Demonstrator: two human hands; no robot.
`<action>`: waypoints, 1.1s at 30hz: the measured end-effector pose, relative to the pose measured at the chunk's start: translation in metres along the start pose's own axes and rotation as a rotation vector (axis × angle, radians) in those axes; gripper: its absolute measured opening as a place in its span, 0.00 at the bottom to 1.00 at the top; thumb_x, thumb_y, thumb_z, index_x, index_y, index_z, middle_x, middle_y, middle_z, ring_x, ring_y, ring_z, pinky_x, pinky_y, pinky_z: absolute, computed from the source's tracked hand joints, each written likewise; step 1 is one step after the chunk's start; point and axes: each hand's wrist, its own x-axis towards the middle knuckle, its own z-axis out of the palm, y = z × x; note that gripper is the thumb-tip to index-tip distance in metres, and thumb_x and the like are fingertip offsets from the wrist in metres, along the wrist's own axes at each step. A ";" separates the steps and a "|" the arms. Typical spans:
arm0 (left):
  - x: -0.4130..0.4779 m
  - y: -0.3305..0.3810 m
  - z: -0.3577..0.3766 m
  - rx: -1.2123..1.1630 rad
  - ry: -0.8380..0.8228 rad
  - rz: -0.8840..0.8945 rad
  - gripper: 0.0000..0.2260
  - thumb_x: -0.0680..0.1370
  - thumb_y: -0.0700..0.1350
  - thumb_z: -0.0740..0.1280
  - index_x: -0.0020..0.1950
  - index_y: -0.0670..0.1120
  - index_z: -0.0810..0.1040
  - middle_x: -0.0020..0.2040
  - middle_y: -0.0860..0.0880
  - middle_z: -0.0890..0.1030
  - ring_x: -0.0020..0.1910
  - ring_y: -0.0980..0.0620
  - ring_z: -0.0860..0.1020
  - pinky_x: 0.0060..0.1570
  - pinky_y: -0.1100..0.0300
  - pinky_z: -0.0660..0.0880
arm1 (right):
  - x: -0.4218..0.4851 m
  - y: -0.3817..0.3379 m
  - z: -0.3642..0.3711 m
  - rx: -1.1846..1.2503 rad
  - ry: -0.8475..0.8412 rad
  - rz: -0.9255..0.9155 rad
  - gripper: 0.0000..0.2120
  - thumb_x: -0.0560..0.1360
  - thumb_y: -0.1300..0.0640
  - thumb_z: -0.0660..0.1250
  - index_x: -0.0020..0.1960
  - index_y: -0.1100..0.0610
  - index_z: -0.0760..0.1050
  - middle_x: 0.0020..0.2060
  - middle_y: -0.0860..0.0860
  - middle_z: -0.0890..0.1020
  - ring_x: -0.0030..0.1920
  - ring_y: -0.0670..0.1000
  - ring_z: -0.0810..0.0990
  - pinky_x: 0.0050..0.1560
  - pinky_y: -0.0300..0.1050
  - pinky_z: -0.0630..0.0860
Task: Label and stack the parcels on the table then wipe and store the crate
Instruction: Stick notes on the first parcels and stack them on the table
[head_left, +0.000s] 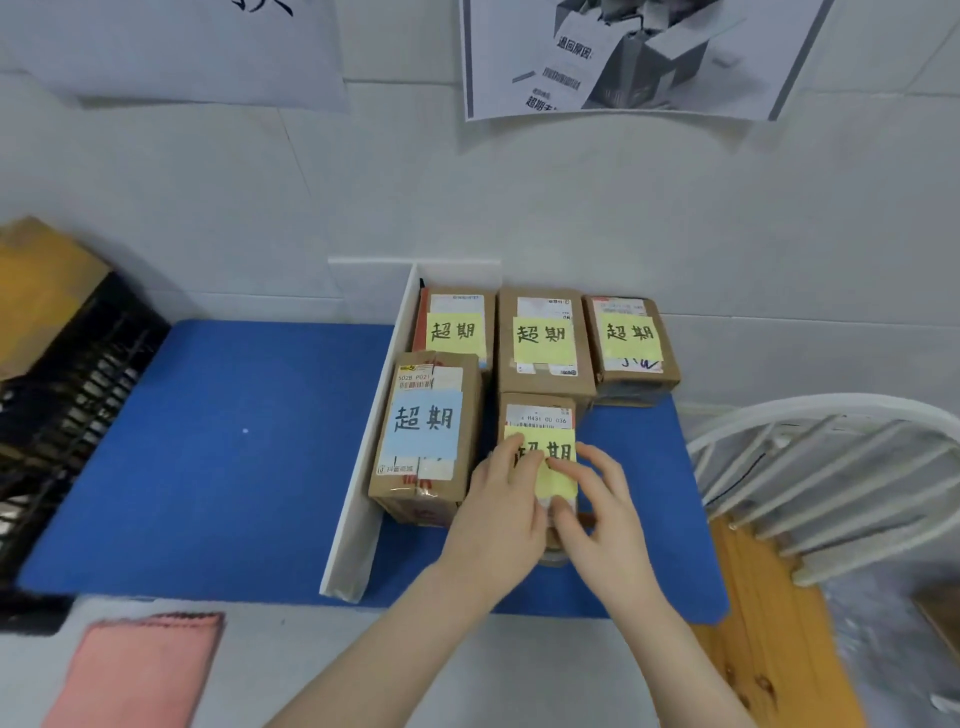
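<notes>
Several brown cardboard parcels sit on the blue mat (234, 457), right of a white divider board (363, 499). Three at the back carry yellow notes (543, 338). A taller parcel (426, 436) at the front left has a blue note. On the small front parcel (537, 415), both hands press a yellow note (558, 467) flat. My left hand (498, 499) lies with straight fingers on the note's left side. My right hand (597, 499) touches its lower right part with fingertips. The black crate (67, 415) stands at the far left.
A pink cloth (140, 670) lies on the grey table at the near left. A cardboard box (36, 291) rests on the crate. A white chair (831, 483) stands to the right over a wooden floor. Printed posters hang on the white wall.
</notes>
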 end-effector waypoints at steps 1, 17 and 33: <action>0.001 0.000 0.001 0.009 -0.002 -0.014 0.23 0.80 0.44 0.58 0.76 0.49 0.58 0.77 0.52 0.52 0.73 0.50 0.57 0.71 0.56 0.62 | 0.001 0.002 0.001 0.011 -0.007 0.003 0.19 0.76 0.63 0.66 0.63 0.46 0.75 0.67 0.37 0.66 0.66 0.36 0.67 0.51 0.31 0.75; -0.012 0.008 -0.012 0.117 0.179 -0.032 0.30 0.78 0.36 0.63 0.77 0.51 0.57 0.78 0.51 0.52 0.77 0.53 0.44 0.69 0.64 0.40 | 0.007 -0.003 0.012 0.067 -0.079 -0.015 0.21 0.77 0.62 0.65 0.64 0.41 0.72 0.69 0.33 0.62 0.67 0.36 0.66 0.51 0.28 0.73; -0.150 -0.125 -0.196 0.466 0.477 -0.350 0.24 0.73 0.42 0.70 0.69 0.39 0.72 0.65 0.39 0.75 0.66 0.39 0.73 0.63 0.42 0.71 | 0.014 -0.214 0.158 -0.630 -0.379 -0.522 0.20 0.78 0.52 0.60 0.70 0.47 0.69 0.69 0.46 0.70 0.69 0.50 0.67 0.69 0.46 0.62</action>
